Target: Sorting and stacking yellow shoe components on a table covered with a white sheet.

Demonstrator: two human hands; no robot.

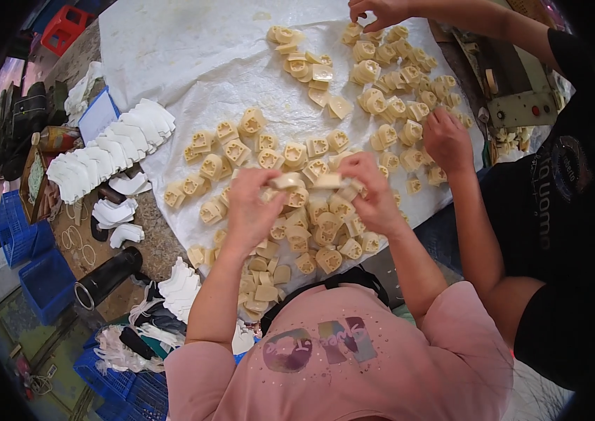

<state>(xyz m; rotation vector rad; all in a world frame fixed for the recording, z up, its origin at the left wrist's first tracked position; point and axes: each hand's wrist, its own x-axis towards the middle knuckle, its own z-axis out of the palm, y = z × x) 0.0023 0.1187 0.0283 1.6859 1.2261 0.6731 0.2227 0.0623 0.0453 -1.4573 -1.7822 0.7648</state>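
My left hand (pixel 252 207) pinches a small cream-coloured moulded piece (pixel 287 182) above the middle of a spread of similar pieces. Close by on the right, my right hand (pixel 374 196) grips another cream piece (pixel 328 182), its flat edge turned toward the first. A narrow gap separates the two pieces, and both look slightly blurred. Below and around my hands lie many rounded cream pieces (pixel 329 259), several with flower-shaped recesses facing up. Flatter cream pieces (pixel 263 292) are heaped near the table's front edge, by my left forearm.
A white sheet (pixel 171 70) covers the table. At the right, a co-worker's hands (pixel 450 137) touch another group of cream pieces (pixel 373 100). To the left are stacked white curved parts (pixel 111 151), a black cylinder (pixel 111 277), blue baskets (pixel 48 281) and a red stool (pixel 65 29).
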